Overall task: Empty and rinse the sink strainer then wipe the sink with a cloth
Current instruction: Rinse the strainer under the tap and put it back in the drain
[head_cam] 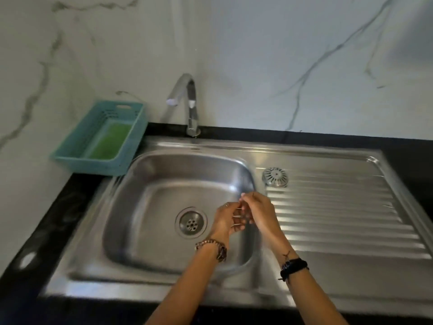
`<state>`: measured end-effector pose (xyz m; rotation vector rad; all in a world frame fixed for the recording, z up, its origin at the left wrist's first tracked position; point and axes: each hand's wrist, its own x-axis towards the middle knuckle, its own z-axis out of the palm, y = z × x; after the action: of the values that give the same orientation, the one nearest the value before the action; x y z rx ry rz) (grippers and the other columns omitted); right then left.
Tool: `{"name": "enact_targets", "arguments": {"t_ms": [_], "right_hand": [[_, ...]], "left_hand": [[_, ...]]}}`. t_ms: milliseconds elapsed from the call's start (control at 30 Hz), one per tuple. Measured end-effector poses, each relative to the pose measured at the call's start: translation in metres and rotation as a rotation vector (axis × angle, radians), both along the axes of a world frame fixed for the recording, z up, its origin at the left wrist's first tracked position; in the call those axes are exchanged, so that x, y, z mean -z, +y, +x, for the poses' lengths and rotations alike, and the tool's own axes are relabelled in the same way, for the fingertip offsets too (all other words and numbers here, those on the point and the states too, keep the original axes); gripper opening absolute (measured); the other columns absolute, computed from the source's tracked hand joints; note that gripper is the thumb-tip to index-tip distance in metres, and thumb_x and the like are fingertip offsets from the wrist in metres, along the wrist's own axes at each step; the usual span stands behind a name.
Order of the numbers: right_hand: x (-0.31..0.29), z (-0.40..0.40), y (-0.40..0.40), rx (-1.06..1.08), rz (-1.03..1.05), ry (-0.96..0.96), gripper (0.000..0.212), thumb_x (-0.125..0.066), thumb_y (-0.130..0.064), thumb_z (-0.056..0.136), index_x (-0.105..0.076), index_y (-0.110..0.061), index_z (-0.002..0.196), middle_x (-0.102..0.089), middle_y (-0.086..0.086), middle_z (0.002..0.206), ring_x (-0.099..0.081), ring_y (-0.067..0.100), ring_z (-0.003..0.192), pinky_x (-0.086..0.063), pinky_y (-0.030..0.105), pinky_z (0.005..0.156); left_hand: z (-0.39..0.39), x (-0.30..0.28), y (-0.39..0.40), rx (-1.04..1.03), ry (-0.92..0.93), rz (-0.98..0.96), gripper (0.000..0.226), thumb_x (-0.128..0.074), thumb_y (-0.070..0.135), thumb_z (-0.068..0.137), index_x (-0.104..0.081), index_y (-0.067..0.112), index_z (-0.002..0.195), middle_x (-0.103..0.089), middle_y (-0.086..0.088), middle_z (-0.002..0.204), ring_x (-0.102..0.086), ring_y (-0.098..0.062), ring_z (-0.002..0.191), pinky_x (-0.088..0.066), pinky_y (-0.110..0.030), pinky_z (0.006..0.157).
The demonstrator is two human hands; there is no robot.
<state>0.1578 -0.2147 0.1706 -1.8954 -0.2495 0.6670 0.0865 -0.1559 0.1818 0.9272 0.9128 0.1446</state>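
1. Both hands meet over the right side of the stainless steel sink basin point(150, 207), fingers touching; left hand point(228, 219) and right hand point(259, 212) hold nothing I can make out (blurred, so cannot tell for sure), likely rubbing or shaking off.
2. Round perforated metal sink strainer point(275, 176) lies dome-up on the ribbed steel drainboard point(339, 219), just beside the basin, probably parked there to leave the drain free.
3. Open drain point(191, 222) sits uncovered, left of the hands.
4. Curved chrome tap point(187, 99) shows no visible water.
5. Teal plastic basket point(100, 139) on the black bench point(58, 207) holds something green, possibly the cloth.
6. Judgement: wiping not yet begun.
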Motion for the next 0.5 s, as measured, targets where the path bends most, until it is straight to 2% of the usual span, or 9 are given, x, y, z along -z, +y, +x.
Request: {"name": "enact_targets", "arguments": {"t_ms": [67,167,233,333,400,500], "right_hand": [[0.012,0.032,-0.001,0.025,-0.023,-0.078,0.017,-0.055,-0.021,0.089,-0.061,-0.016,0.074,-0.065,0.002,0.072,-0.061,0.016,0.067,-0.048,0.022,0.058],[0.027,0.077,-0.002,0.033,-0.166,-0.342,0.009,-0.053,-0.020,0.092,-0.058,-0.013,0.094,-0.060,0.003,0.097,-0.058,0.020,0.091,-0.047,0.025,0.072],[0.035,0.104,-0.003,0.044,-0.363,-0.515,0.030,-0.058,-0.027,0.089,-0.054,-0.009,0.114,-0.052,0.009,0.118,-0.050,0.024,0.108,-0.047,0.032,0.086],[0.045,0.130,-0.002,-0.030,-0.539,-0.501,0.060,-0.066,-0.039,0.082,-0.042,-0.011,0.130,-0.044,0.010,0.132,-0.042,0.026,0.121,-0.039,0.038,0.100],[0.053,0.131,0.000,-0.085,-0.613,-0.511,0.069,-0.067,-0.043,0.080,-0.037,-0.014,0.135,-0.043,0.008,0.137,-0.040,0.024,0.126,-0.035,0.036,0.104],[0.058,0.125,0.003,-0.067,-0.615,-0.590,0.071,-0.068,-0.043,0.079,-0.037,-0.013,0.135,-0.043,0.009,0.135,-0.042,0.023,0.123,-0.038,0.031,0.100]], "left_hand": [[0.035,0.012,0.006,0.033,0.039,0.012,0.021,-0.047,0.018,0.094,-0.060,0.011,0.079,-0.063,-0.002,0.066,-0.060,-0.007,0.047,-0.049,-0.014,0.045],[0.081,0.034,0.015,0.029,0.063,0.045,0.010,-0.052,0.011,0.090,-0.060,0.008,0.085,-0.063,-0.007,0.076,-0.059,-0.014,0.063,-0.052,-0.014,0.048],[0.103,0.048,0.019,0.028,0.078,0.099,0.009,-0.053,0.009,0.090,-0.061,0.005,0.095,-0.063,-0.010,0.085,-0.060,-0.017,0.072,-0.054,-0.016,0.055],[0.126,0.064,0.022,0.030,0.097,0.168,0.022,-0.054,0.011,0.090,-0.058,0.003,0.110,-0.060,-0.011,0.092,-0.058,-0.017,0.080,-0.052,-0.020,0.063],[0.134,0.071,0.023,0.034,0.096,0.204,0.025,-0.053,0.012,0.091,-0.058,0.004,0.113,-0.060,-0.010,0.094,-0.057,-0.018,0.084,-0.052,-0.020,0.065],[0.140,0.074,0.026,0.042,0.081,0.203,0.020,-0.051,0.012,0.092,-0.060,0.006,0.108,-0.061,-0.007,0.093,-0.058,-0.013,0.079,-0.051,-0.016,0.061]]}}
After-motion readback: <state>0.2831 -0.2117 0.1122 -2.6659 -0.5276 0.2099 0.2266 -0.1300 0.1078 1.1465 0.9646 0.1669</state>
